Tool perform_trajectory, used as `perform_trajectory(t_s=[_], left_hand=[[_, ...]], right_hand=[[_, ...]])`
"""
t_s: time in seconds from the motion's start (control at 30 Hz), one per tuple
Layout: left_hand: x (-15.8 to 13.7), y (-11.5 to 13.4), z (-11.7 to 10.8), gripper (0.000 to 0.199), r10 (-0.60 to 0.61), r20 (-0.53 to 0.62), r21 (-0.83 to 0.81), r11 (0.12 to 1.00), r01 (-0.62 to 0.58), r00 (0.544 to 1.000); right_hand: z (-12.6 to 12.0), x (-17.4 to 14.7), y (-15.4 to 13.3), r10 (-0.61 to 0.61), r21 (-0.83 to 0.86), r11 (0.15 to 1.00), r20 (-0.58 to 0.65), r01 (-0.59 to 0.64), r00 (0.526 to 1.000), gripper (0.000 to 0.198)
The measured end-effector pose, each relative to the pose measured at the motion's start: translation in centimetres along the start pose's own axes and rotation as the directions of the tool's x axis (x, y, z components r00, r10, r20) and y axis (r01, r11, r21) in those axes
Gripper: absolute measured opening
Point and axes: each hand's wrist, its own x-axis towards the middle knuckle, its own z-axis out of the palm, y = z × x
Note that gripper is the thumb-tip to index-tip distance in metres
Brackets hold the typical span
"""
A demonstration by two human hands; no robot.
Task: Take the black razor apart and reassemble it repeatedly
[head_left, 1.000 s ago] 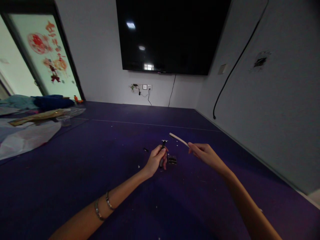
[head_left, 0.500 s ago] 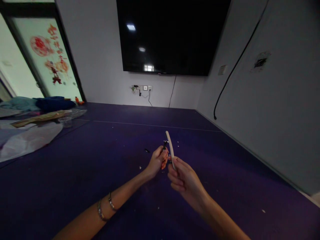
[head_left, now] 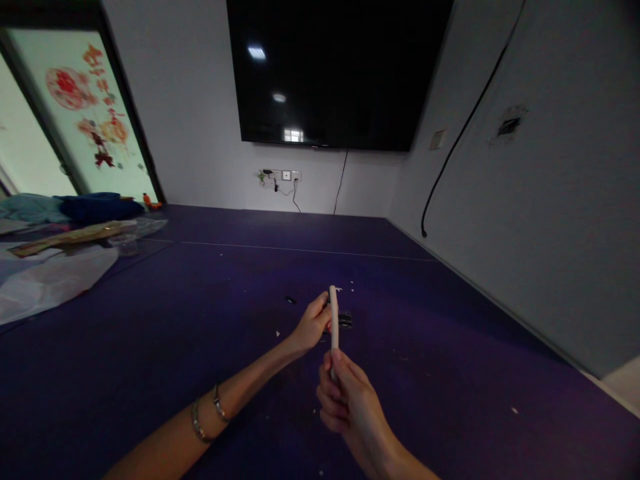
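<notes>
My right hand [head_left: 347, 403] is closed around the lower end of a pale, slightly curved stick [head_left: 335, 320], which stands nearly upright. Just behind the stick's upper part, my left hand [head_left: 314, 325] is closed on a small black tool [head_left: 328, 301]. In the earlier view this tool shows a T-shaped head like a peeler or razor; now the stick hides most of it. A small whitish sliver [head_left: 339, 289] shows beside the stick's top. To the right of the stick, a black object [head_left: 345, 320] with a clear edge lies on the purple surface [head_left: 225, 287].
A short black piece [head_left: 291, 300] and several white chips [head_left: 352, 285] are scattered about. At the left lie clear plastic sheeting [head_left: 55, 280], a flat brownish piece [head_left: 75, 238] and folded cloths [head_left: 100, 207]. A black cable [head_left: 450, 153] hangs along the right wall.
My right hand has moved down and slightly left, bringing the stick lower and straighter in front of the left hand's tool. The black object behind has come into view.
</notes>
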Motion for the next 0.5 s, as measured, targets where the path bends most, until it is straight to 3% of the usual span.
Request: perform_trajectory(t_s=[0.2, 0.4, 0.5], left_hand=[[-0.1, -0.4, -0.1, 0.027, 0.041, 0.032, 0.040, 0.998, -0.043, 0.999], [-0.1, -0.4, -0.2, 0.027, 0.026, 0.030, 0.003, 1.000, -0.026, 0.999], [-0.1, -0.2, -0.1, 0.028, 0.042, 0.031, 0.012, 0.999, -0.042, 0.999]], right_hand=[[0.7, -0.4, -0.3, -0.057, 0.000, 0.998, -0.020, 0.057, 0.998, 0.043], [0.4, -0.5, 1.1, 0.007, 0.027, 1.000, -0.066, -0.005, 0.998, 0.049], [0.6, -0.6, 0.9, -0.034, 0.025, 0.999, -0.070, 0.035, 0.997, 0.048]])
